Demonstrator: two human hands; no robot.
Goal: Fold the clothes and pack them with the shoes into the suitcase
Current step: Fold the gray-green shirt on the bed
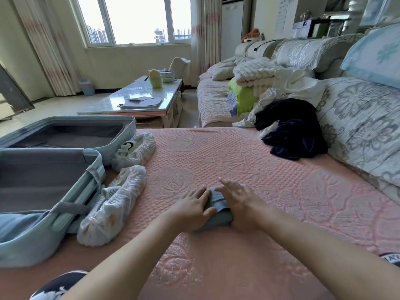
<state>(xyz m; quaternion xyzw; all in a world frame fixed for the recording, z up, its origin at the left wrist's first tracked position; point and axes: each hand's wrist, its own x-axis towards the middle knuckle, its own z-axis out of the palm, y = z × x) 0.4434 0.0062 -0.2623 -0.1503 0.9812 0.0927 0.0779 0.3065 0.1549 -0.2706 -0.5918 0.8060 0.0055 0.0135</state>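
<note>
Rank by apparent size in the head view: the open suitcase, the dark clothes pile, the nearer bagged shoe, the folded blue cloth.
Largest: open suitcase.
Then dark clothes pile and nearer bagged shoe: these look alike, and the shoe is closer, so unranked.
Smallest: folded blue cloth, partly hidden.

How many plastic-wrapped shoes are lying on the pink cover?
2. The far shoe lies against the suitcase at its far half; the near shoe lies beside its near half. Others may be hidden.

A small blue-grey garment (219, 210) lies folded compactly on the pink cover (216, 152). At nine o'clock lies the pale blue suitcase (71, 215), open. Beside it are the plastic-wrapped near shoe (112, 204) and far shoe (134, 151). A crumpled navy garment (294, 133) lies at two o'clock.
</note>
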